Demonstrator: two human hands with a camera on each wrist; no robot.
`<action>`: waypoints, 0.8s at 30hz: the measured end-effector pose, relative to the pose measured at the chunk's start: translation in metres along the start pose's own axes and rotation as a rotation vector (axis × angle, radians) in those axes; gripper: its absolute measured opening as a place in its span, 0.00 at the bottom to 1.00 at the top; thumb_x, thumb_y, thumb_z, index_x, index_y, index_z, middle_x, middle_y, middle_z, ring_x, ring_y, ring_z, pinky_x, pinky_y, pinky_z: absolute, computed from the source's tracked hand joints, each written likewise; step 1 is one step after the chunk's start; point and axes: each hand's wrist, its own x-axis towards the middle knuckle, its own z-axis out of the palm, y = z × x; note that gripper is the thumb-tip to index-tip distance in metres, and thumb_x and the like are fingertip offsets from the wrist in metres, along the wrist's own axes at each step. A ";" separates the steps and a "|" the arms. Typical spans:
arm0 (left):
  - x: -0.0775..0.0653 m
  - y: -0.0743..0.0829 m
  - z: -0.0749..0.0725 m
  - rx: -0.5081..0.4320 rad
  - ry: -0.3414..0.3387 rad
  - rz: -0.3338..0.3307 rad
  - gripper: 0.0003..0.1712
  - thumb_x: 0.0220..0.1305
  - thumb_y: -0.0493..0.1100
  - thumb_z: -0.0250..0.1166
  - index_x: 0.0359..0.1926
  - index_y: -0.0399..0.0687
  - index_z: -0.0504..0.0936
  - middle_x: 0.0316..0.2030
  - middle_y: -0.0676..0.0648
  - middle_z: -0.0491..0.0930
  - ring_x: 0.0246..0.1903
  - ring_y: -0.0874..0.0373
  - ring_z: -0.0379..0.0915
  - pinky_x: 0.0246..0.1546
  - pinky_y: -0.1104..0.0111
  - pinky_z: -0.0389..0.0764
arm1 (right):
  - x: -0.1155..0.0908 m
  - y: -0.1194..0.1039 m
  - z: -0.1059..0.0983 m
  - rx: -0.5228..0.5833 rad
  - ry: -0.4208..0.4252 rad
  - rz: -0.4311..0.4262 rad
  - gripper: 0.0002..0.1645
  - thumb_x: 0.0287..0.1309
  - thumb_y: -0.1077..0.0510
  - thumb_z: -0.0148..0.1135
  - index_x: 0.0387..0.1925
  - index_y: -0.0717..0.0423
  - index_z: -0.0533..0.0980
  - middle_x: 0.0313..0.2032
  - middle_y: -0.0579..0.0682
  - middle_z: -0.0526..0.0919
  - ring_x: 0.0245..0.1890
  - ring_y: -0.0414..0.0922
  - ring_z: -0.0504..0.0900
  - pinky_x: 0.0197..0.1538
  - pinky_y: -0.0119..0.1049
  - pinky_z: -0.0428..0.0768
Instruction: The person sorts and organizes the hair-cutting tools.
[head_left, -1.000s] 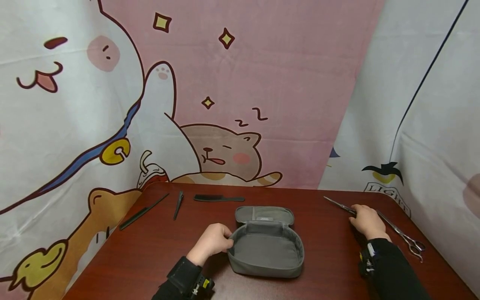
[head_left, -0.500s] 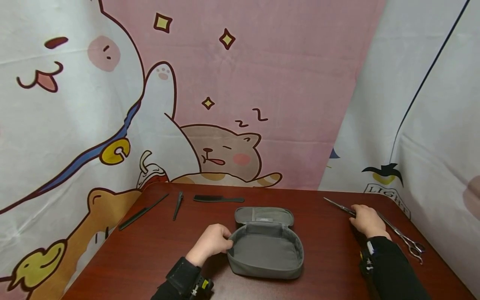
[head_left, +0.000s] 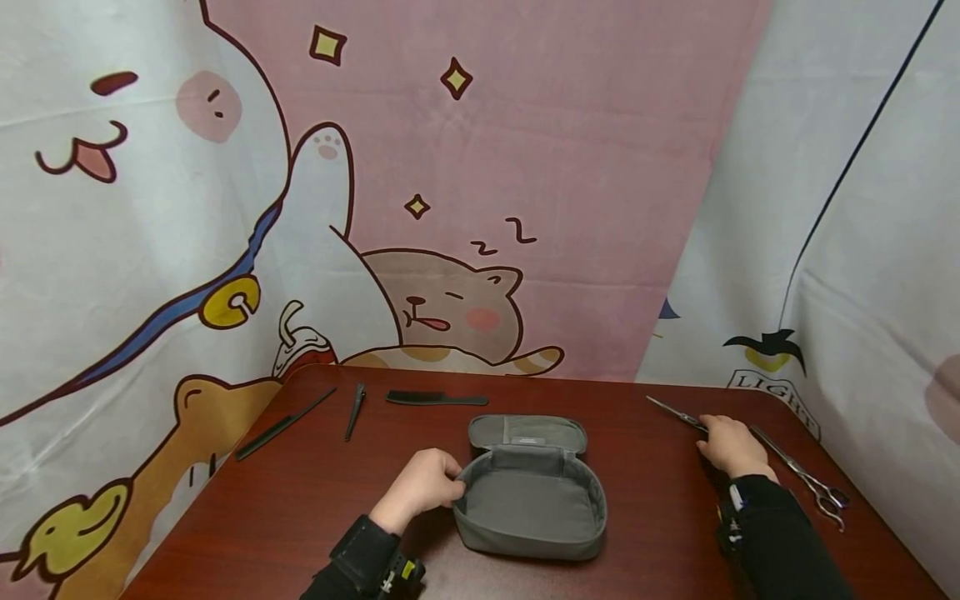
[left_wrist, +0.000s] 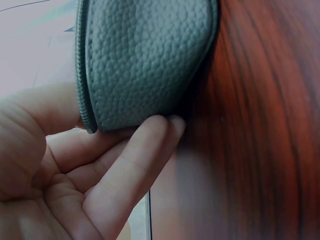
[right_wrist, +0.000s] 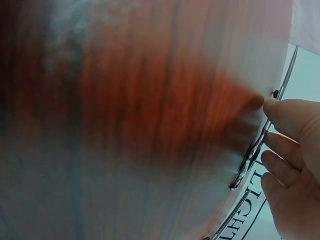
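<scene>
A grey zip case (head_left: 531, 546) stands on the table with its lid (head_left: 491, 431) folded back, its inside bare. My left hand (head_left: 422, 486) grips its left side. In the left wrist view, the thumb lies at the zipped rim and the fingertips touch the pebbled wall (left_wrist: 150, 60). At the right, my right hand (head_left: 731, 446) pinches a pair of hairdressing scissors (head_left: 675, 411), blades pointing away to the left and handles hidden in the head view. The right wrist view shows thumb and forefinger at these scissors (right_wrist: 288, 72). Beside that hand lies a second pair of scissors (head_left: 802, 477).
A tail comb (head_left: 262, 438), a slim dark hair clip (head_left: 355, 414) and a flat black comb (head_left: 416, 397) lie along the back left of the reddish-brown table (head_left: 645, 500). Behind the table hangs a printed cartoon cloth (head_left: 585, 183).
My right hand has shifted slightly left, widening the gap to the second scissors. My left hand and the case stay nearly still.
</scene>
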 end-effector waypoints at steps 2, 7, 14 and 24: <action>0.000 0.000 0.000 0.001 -0.003 -0.003 0.07 0.53 0.33 0.66 0.21 0.43 0.85 0.13 0.57 0.75 0.14 0.62 0.71 0.16 0.69 0.64 | 0.000 0.001 0.001 -0.007 -0.006 0.002 0.30 0.59 0.64 0.65 0.58 0.78 0.68 0.56 0.79 0.69 0.55 0.74 0.68 0.54 0.67 0.69; 0.001 0.000 0.000 0.004 -0.001 -0.011 0.07 0.53 0.33 0.66 0.21 0.43 0.86 0.13 0.57 0.75 0.15 0.62 0.71 0.16 0.69 0.65 | 0.002 0.003 0.002 -0.036 0.011 -0.004 0.23 0.58 0.65 0.64 0.52 0.76 0.73 0.50 0.76 0.72 0.52 0.73 0.70 0.52 0.66 0.71; 0.001 0.000 0.001 0.005 0.000 -0.013 0.06 0.52 0.33 0.66 0.21 0.43 0.86 0.14 0.57 0.76 0.15 0.62 0.72 0.17 0.69 0.66 | 0.005 0.002 -0.001 -0.050 -0.005 0.007 0.08 0.57 0.65 0.65 0.37 0.67 0.77 0.37 0.66 0.75 0.41 0.67 0.75 0.43 0.61 0.75; 0.001 -0.001 0.001 0.008 0.003 0.001 0.07 0.52 0.33 0.66 0.20 0.44 0.85 0.12 0.58 0.73 0.14 0.63 0.70 0.16 0.70 0.64 | -0.001 -0.002 -0.007 0.001 -0.078 0.038 0.15 0.58 0.61 0.58 0.17 0.54 0.69 0.19 0.50 0.69 0.21 0.49 0.70 0.26 0.42 0.68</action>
